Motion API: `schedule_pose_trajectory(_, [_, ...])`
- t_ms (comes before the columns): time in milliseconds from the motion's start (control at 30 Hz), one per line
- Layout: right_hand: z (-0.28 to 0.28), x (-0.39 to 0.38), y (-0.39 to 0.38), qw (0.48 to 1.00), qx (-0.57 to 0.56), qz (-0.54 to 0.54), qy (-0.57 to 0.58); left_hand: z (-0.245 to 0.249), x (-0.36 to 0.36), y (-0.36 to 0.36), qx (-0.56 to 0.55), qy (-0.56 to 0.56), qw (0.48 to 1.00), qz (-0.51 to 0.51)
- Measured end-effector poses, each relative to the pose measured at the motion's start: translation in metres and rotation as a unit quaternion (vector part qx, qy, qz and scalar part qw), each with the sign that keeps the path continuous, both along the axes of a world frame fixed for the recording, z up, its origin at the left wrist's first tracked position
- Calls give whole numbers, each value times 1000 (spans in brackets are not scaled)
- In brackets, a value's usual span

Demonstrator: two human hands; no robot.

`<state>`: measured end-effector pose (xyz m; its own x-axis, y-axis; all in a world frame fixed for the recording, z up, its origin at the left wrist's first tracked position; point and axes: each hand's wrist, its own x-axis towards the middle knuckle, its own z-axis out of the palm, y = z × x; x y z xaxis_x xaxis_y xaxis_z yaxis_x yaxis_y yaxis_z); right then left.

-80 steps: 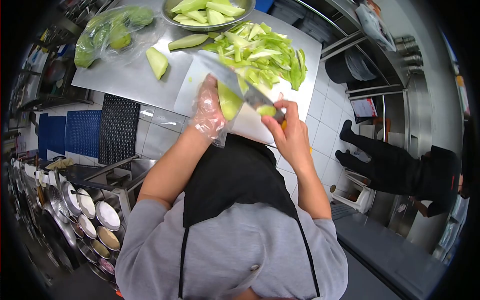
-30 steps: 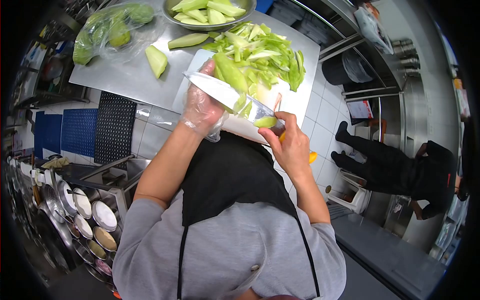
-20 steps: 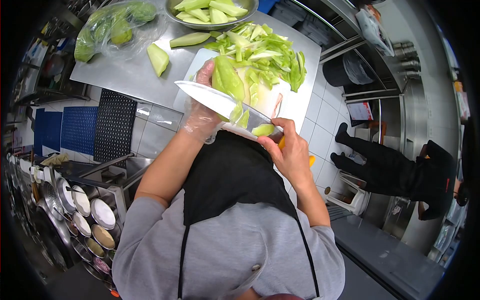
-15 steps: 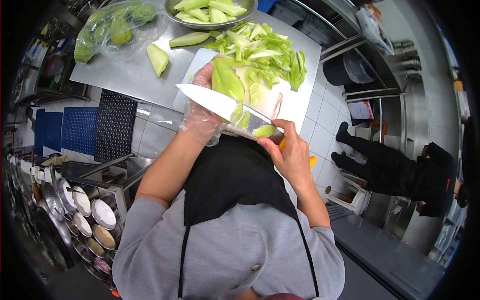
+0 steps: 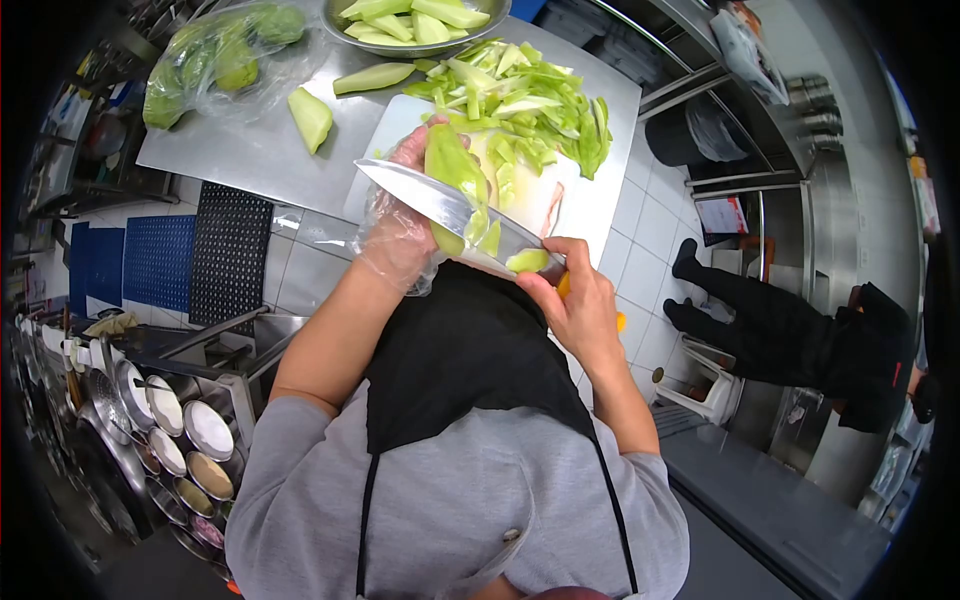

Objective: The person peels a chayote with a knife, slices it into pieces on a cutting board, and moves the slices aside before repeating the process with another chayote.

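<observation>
My left hand (image 5: 388, 238), in a clear plastic glove, is wrapped round a pale green vegetable (image 5: 453, 165) held over the near edge of a white cutting board (image 5: 392, 122). In my right hand (image 5: 580, 295), which is bare, is a wide-bladed knife (image 5: 418, 192) with a yellow-orange handle mostly hidden by the fingers. Its blade crosses the near part of the vegetable, tip pointing left. Bits of green peel (image 5: 527, 261) cling to the blade. Behind, a heap of peel strips (image 5: 545, 110) covers the board's far right side.
A metal bowl (image 5: 420, 49) of pale wedges stands at the table's far side. Two loose pieces, one a wedge (image 5: 311, 120), lie left of the board. Farther left is a plastic bag (image 5: 235, 65) of whole green vegetables. Another person (image 5: 800, 345) stands at the right.
The knife blade has turned slightly against the vegetable, and the vegetable has tilted a little in my left hand. Both hands keep nearly the same place.
</observation>
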<state>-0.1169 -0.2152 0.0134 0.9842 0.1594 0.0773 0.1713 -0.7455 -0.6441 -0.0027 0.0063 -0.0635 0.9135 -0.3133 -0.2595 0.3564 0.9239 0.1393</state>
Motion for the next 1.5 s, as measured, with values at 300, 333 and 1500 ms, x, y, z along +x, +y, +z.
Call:
schedule_pose_trajectory(300, [2,31,17,997,67,-6,43,15,-28,-19,1,56,998,-38])
schedule_pose_trajectory(333, [-1,38,16,995,84,-18,55,19,-32,-21,6,59,997,-55])
schedule_pose_trajectory(1500, [3,-7,-4,999,5,-28,30,31,-9,8,19,-54,998,12])
